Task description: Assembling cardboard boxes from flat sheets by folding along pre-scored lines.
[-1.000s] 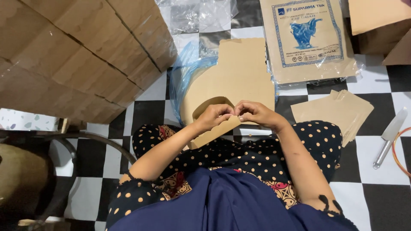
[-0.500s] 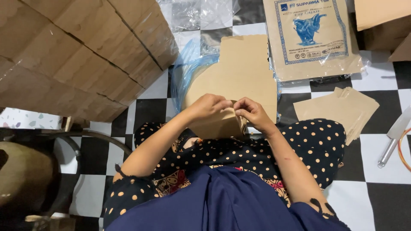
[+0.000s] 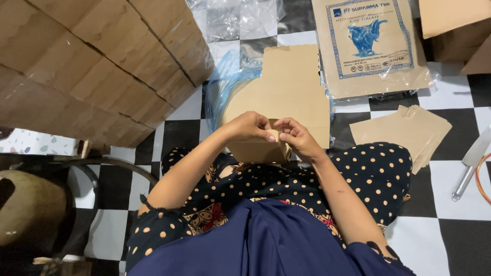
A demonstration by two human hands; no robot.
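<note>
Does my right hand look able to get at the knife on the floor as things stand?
Probably yes, with a stretch. The knife lies in the open on the tiles to the right, nothing over it. But the right hand is busy, pinching the folded brown paper together with the left hand.

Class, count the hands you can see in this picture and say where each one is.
2. The left hand and the right hand meet over the person's lap, both gripping the small folded brown paper piece. No other hands show.
</note>
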